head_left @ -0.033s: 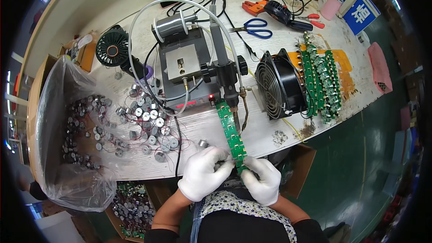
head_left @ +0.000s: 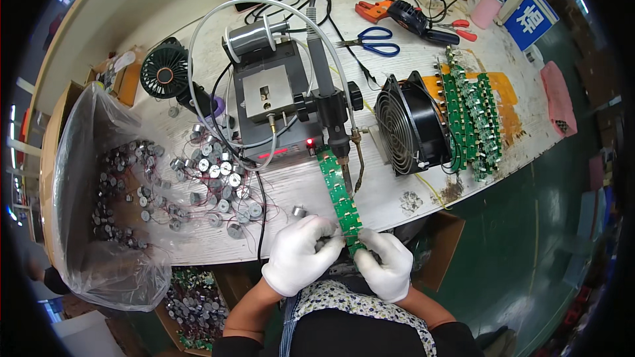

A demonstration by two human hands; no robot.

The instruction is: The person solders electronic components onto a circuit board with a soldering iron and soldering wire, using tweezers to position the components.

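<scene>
A long green strip of circuit boards runs from beneath the soldering iron down to my hands. My right hand, in a white glove, pinches the strip's near end between thumb and fingers. My left hand, gloved as well, is closed at the strip's left edge. Thin wire-like lines show at its fingertips, but what it grips is mostly hidden. Just beyond the left knuckles lies a small silver motor. The iron hangs upright in a black holder, its tip above the right edge of the strip.
Loose motors with red wires spread leftward to a plastic-lined box. A solder feeder stands behind the strip. To the right are a black fan and finished-looking board strips. Blue scissors lie farther back.
</scene>
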